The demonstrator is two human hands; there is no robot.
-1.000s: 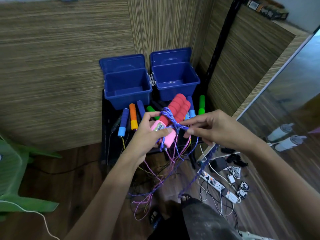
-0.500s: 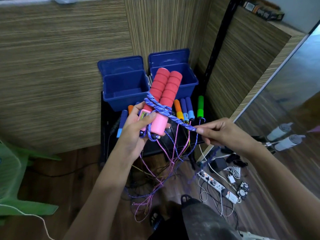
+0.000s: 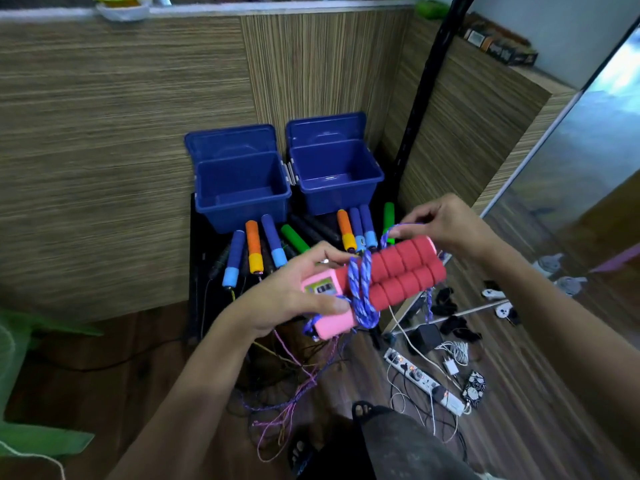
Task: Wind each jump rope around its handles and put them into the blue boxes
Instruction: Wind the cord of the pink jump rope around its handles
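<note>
The left hand (image 3: 294,292) grips the pink ends of a pair of red foam handles (image 3: 398,271), held side by side and lying nearly level in front of the person, foam ends pointing right. Its fingers curl round the pink part, with the thumb pressed on the lower handle beside a small counter window (image 3: 323,289). A blue braided rope (image 3: 360,292) is looped several times round both handles where the pink meets the red. The right hand (image 3: 446,226) hovers just above the far foam ends; its thumb and forefinger pinch a strand of the same rope (image 3: 389,232), which rises from the wound loops, while the other fingers are loosely curled.

Behind the hands, two blue boxes stand side by side on a dark low table (image 3: 197,244) against a wood-grain wall: the left box (image 3: 242,192) and the right box (image 3: 337,181), both with lids tipped back. In front of them lie further handles: blue (image 3: 235,258), orange (image 3: 254,245), green (image 3: 294,239) and another green (image 3: 388,218). Their thin cords (image 3: 287,389) hang tangled down to the wooden floor. A white power strip (image 3: 422,379) with chargers lies on the floor to the right.
</note>
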